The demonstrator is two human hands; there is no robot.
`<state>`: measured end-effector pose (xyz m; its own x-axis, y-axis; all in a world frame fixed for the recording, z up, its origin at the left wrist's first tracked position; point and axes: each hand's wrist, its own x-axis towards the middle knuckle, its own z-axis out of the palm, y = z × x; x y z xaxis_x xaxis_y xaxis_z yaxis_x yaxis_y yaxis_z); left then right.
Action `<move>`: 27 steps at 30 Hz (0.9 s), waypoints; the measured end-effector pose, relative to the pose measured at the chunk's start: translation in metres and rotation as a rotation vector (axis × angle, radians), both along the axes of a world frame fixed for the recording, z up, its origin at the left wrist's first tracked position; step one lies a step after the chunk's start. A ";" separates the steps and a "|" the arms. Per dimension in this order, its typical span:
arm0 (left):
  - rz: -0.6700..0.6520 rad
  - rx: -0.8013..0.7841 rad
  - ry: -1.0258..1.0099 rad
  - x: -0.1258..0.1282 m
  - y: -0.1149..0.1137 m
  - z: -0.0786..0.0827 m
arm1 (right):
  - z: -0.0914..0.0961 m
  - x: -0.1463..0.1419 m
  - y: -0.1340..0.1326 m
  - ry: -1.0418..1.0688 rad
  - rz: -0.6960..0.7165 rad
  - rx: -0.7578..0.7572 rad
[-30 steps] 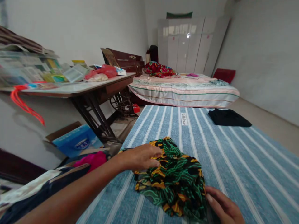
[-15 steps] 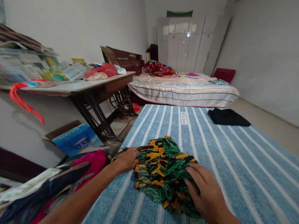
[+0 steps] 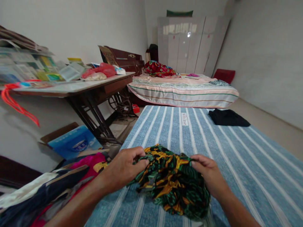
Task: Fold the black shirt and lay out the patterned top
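Note:
A crumpled garment [image 3: 172, 179], printed in black, green and yellow, is bunched between my two hands over the striped blue bed cover [image 3: 239, 164]. My left hand [image 3: 127, 164] pinches its upper left edge between thumb and fingers. At the upper right edge, my right hand [image 3: 209, 173] grips the cloth the same way. The garment's lower part hangs in folds close to the cover. Its exact kind does not show. Farther back on the right lies a folded black cloth [image 3: 228, 117].
Piled clothes [image 3: 63, 183] lie along the left side, below a sewing-machine table [image 3: 94, 85] loaded with boxes and bags. A blue box [image 3: 75, 143] stands under it. Beyond the near bed is a second bed [image 3: 184, 91], with a wardrobe [image 3: 187, 44] behind.
Both hands have gone from resting on the spread garment to pinching its upper edges. The cloth is now gathered and partly raised. The view has shifted slightly.

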<state>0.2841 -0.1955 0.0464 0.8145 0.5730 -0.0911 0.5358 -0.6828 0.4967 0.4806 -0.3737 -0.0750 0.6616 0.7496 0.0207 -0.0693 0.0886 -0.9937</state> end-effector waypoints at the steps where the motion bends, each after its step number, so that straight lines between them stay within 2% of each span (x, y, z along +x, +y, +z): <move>1: -0.026 -0.066 -0.031 0.000 -0.011 0.007 | 0.005 0.009 -0.005 0.174 -0.065 0.069; 3: -0.118 -0.187 -0.028 0.001 -0.025 0.013 | 0.009 0.028 -0.014 0.392 -0.185 0.180; 4: -0.187 -0.242 0.004 0.003 -0.029 0.010 | 0.007 0.037 -0.018 0.443 -0.234 0.206; 6: -0.338 -0.317 0.112 0.007 -0.028 -0.005 | -0.001 0.051 -0.026 0.489 -0.314 0.205; 8: -0.439 -0.307 0.219 0.012 -0.021 -0.027 | -0.014 0.058 -0.033 0.512 -0.364 0.172; 11: -0.427 -0.103 0.279 0.017 -0.012 -0.055 | -0.031 0.059 -0.043 0.531 -0.372 0.130; 13: -0.385 0.054 0.304 0.021 -0.010 -0.064 | -0.036 0.056 -0.047 0.531 -0.360 0.126; 15: -0.352 0.129 0.321 0.026 -0.009 -0.067 | -0.034 0.052 -0.048 0.532 -0.349 0.129; 20: -0.347 -0.049 0.270 0.040 -0.010 -0.068 | -0.016 0.047 -0.044 0.525 -0.334 0.155; 25: -0.401 -0.238 0.144 0.053 -0.015 -0.081 | 0.005 0.047 -0.041 0.418 -0.370 0.194; 27: -0.361 -0.334 0.107 0.059 -0.016 -0.087 | 0.011 0.050 -0.040 0.371 -0.383 0.202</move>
<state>0.3433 -0.2112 -0.0405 0.9315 0.1821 -0.3149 0.3547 -0.6469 0.6750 0.5303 -0.4134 -0.0636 0.8757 0.4599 -0.1467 -0.3359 0.3622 -0.8695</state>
